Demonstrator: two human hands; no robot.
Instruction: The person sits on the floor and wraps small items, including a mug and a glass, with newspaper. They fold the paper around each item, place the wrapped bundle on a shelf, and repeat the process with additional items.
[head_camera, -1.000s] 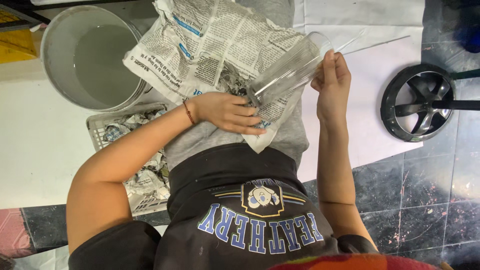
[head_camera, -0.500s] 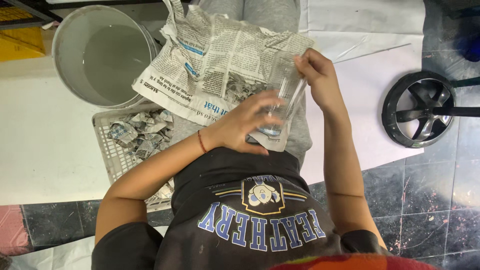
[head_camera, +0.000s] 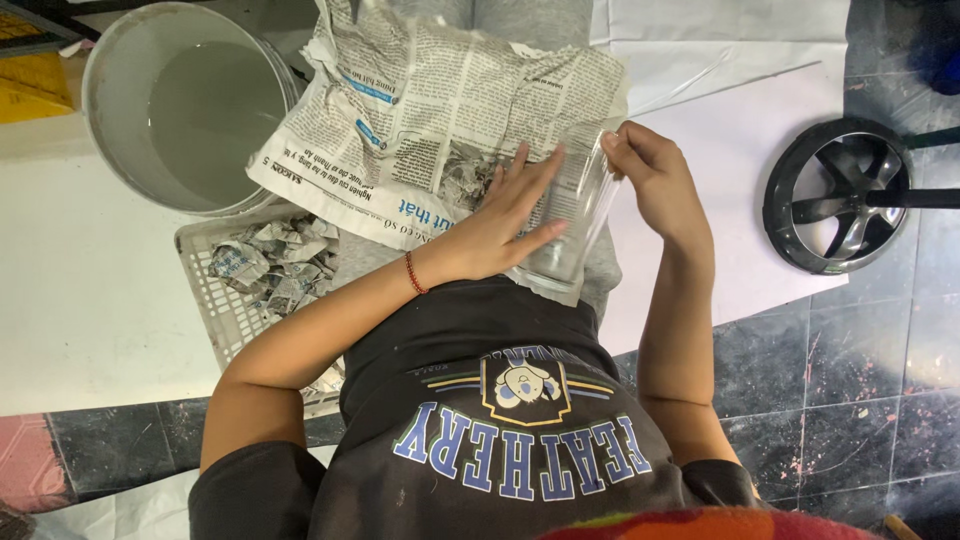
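A clear drinking glass (head_camera: 572, 235) stands tilted on my lap, its rim toward the top. My right hand (head_camera: 655, 180) grips it near the rim. My left hand (head_camera: 505, 225), with a red bracelet on the wrist, lies flat with its fingers spread. The fingertips rest against the glass's side, and the palm is over a sheet of newspaper (head_camera: 430, 110). The newspaper is spread across my knees, under and behind the glass.
A grey bucket of water (head_camera: 120, 60) stands at the upper left. A white plastic basket (head_camera: 215, 310) beside my left arm holds crumpled newspaper bundles. A white sheet (head_camera: 740, 160) covers the floor on the right, next to a black wheel-shaped base (head_camera: 838, 195). Dark tiles lie below.
The glass has swung from lying slanted up to the right to nearly upright on my lap. My left hand has opened from cupping its base to lying flat against its side.
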